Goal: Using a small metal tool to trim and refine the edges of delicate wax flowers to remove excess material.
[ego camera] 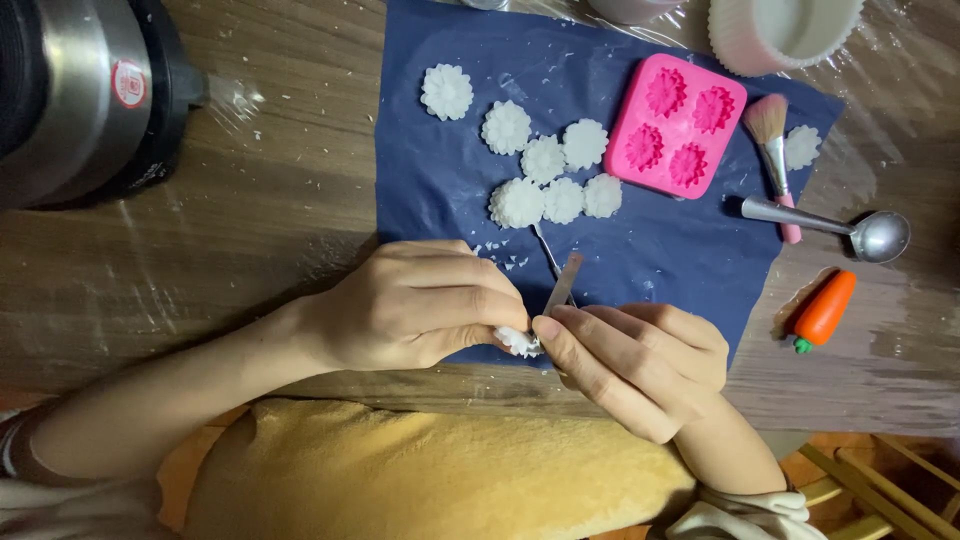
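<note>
White, petal-edged flower piece (519,341) sits pinched in the left hand (420,305) at the worktop's (250,240) near edge; the right hand (640,360) grips a thin metal tool (562,284) against it. A round red label (128,83) marks the steel pot (70,95) far left.

Your hands (420,305) sit at the near edge of the blue sheet (430,190). Directly ahead, white flower pieces (545,160) block the middle. To your right, the pink mould (677,125), brush (772,150), spoon (830,228) and carrot toy (825,310) crowd the way. To your left, bare wood (260,210) lies open up to the metal pot (85,95).
</note>
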